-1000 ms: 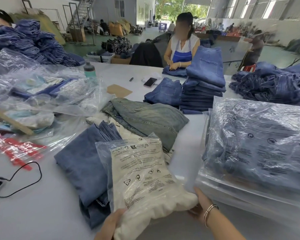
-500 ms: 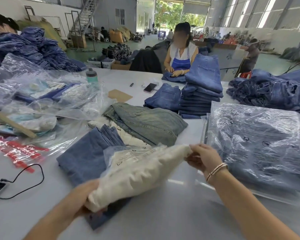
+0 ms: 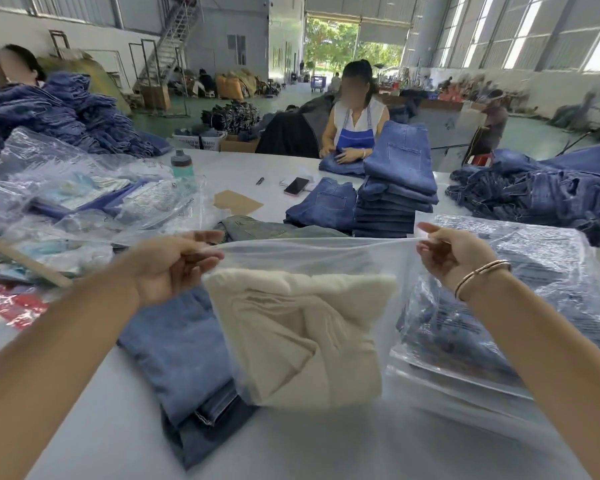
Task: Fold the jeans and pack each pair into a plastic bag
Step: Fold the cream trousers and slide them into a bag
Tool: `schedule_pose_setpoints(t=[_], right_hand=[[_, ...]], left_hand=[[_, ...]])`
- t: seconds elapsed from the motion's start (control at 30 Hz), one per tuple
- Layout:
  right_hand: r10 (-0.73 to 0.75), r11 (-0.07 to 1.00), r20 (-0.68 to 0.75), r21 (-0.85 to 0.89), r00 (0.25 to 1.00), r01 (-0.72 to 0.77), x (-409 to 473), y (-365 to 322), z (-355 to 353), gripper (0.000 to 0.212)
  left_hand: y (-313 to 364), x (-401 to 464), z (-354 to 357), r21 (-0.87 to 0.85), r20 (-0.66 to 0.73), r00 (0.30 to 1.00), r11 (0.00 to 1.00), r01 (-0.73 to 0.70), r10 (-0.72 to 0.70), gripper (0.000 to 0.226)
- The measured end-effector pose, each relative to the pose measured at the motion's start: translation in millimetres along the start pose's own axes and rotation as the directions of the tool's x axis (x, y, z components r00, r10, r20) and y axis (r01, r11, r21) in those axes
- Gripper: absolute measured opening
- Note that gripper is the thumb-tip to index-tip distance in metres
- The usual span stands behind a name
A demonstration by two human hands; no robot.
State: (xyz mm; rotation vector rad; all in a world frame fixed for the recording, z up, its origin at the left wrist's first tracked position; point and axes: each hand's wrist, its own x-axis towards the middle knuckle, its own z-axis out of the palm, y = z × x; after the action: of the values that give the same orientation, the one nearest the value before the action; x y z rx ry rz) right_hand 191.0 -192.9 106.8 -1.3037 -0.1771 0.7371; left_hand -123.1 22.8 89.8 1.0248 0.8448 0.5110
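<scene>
A clear plastic bag (image 3: pixel 319 254) hangs upright in front of me with folded cream jeans (image 3: pixel 305 334) inside at its bottom. My left hand (image 3: pixel 174 265) pinches the bag's top left corner and my right hand (image 3: pixel 454 251) pinches the top right corner, stretching the mouth taut between them. Under and left of the bag lie folded blue jeans (image 3: pixel 177 348) on the white table (image 3: pixel 84 427). Grey-green jeans (image 3: pixel 257 226) show just behind the bag's top edge.
A stack of bagged jeans (image 3: pixel 520 306) sits at my right. Loose empty bags (image 3: pixel 84 188) and a bottle (image 3: pixel 182 164) are at left. Stacked folded blue jeans (image 3: pixel 392 199), a phone (image 3: pixel 296 186) and a seated person (image 3: pixel 355 133) lie across the table. Unfolded denim (image 3: pixel 541 188) is heaped far right.
The bagged cream jeans were lying across my hands; both hands have moved to the bag's top corners and lifted it upright, so the jeans slid to the bottom.
</scene>
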Motion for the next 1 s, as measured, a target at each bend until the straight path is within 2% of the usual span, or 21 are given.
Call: schedule_pose_setpoints(t=[0.13,0.27,0.43,0.53,0.6,0.73,0.8,0.87,0.9,0.97,1.0], right_hand=[[0.023,1.0,0.0,0.008,1.0,-0.023,0.2,-5.5,1.9,0.03],[-0.033,0.994,0.055,0.105,0.998,0.028,-3.8,-25.2,-0.7,0.027],[-0.057,0.995,0.157,-0.074,0.986,0.069,-18.2,-33.7,-15.0,0.025],[-0.096,0.991,0.151,-0.077,0.984,0.109,-14.7,-32.3,-9.5,0.026],[-0.072,0.994,0.164,-0.074,0.984,0.085,-9.2,-26.6,-1.8,0.025],[0.039,0.994,0.305,-0.105,0.952,-0.007,4.3,-3.0,1.8,0.015],[0.038,0.984,0.353,-0.174,0.935,0.026,11.9,6.3,-5.1,0.019],[-0.017,0.927,0.336,-0.348,0.942,0.141,20.2,11.7,-12.1,0.023],[-0.068,0.846,0.322,-0.482,0.944,0.226,24.2,13.3,-15.1,0.022],[-0.182,0.614,0.339,-0.695,0.923,0.375,27.9,14.6,-18.7,0.016],[-0.234,0.508,0.367,-0.744,0.9,0.435,27.4,14.3,-19.6,0.016]], left_hand=[[1.7,13.6,30.6,-0.052,-0.024,1.0,0.999,-0.006,0.004,0.027],[19.8,23.3,42.8,-0.082,-0.062,0.989,0.987,-0.139,0.134,0.031],[23.1,22.6,34.5,0.101,-0.079,0.981,0.98,-0.171,0.18,0.036],[25.8,24.9,38.1,0.277,-0.105,0.975,0.947,-0.159,0.195,0.037],[24.1,29.6,43.0,0.376,-0.118,0.977,0.918,-0.124,0.18,0.034],[3.5,45.9,45.5,0.465,-0.168,0.979,0.885,-0.027,0.118,0.022],[-8.8,52.6,43.6,0.458,-0.179,0.977,0.888,-0.023,0.117,0.018],[-13.5,56.4,40.2,0.443,-0.188,0.974,0.896,-0.032,0.127,0.014],[-13.6,57.2,38.6,0.452,-0.194,0.972,0.891,-0.035,0.137,0.012],[-11.1,54.2,34.9,0.536,-0.216,0.963,0.844,-0.021,0.161,0.012],[-9.1,52.7,33.5,0.66,-0.219,0.955,0.751,-0.006,0.2,0.014]])
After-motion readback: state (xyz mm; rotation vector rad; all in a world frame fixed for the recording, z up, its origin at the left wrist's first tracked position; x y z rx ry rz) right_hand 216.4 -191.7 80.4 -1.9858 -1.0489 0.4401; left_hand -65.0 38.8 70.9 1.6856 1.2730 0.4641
